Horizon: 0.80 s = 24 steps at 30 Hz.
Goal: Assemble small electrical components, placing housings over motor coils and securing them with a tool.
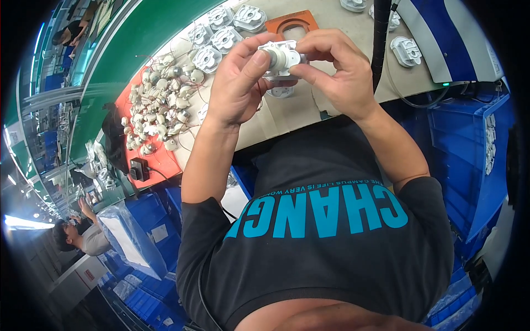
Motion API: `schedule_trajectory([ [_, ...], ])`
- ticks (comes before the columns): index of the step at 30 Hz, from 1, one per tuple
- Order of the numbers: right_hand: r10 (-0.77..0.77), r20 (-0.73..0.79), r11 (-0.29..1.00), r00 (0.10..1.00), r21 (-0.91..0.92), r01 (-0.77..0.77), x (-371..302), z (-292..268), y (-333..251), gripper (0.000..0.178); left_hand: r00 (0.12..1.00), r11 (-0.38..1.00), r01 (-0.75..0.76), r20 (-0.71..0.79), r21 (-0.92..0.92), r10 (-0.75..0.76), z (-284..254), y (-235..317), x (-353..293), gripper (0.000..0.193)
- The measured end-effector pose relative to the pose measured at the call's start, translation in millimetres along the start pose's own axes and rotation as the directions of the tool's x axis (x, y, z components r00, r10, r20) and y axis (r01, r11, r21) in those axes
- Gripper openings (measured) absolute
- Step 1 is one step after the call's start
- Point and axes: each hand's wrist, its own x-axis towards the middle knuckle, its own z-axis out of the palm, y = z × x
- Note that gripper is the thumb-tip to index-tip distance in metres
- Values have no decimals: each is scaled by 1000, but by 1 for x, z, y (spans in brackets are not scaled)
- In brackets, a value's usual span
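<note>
Above the table's front edge, both hands hold a white plastic housing (284, 48) with a round cream motor part (277, 58) set in it. My left hand (240, 77) grips its left side, the thumb lying on the greyish end of the motor part. At the right, my right hand (340, 71) pinches the housing's edge between thumb and fingers. Just behind stands an orange block with a curved cutout (291, 21). Several similar white housings (225, 38) lie beyond my left hand. Another white piece (280, 92) shows partly beneath the held one.
A heap of small cream motors with thin wires (160, 105) covers a red mat at the left. A black upright pole (380, 44) stands by my right hand. Farther right are a white-and-blue machine (447, 38), a loose housing (406, 51) and blue bins (464, 143). Other people appear far left.
</note>
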Motion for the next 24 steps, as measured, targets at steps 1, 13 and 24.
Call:
schedule_trajectory([
  [1,3,-7,1000,1000,21,-3,1,0,0,29,1000,1000,5,7,13,-5,0,-1,0,66],
  [13,-205,68,947,976,-239,216,5,-4,1,29,997,991,60,46,-123,-54,-5,-1,-2,55],
  [24,-119,-6,989,993,-92,118,7,-1,-2,28,997,989,61,53,-135,-54,-5,-3,3,60],
])
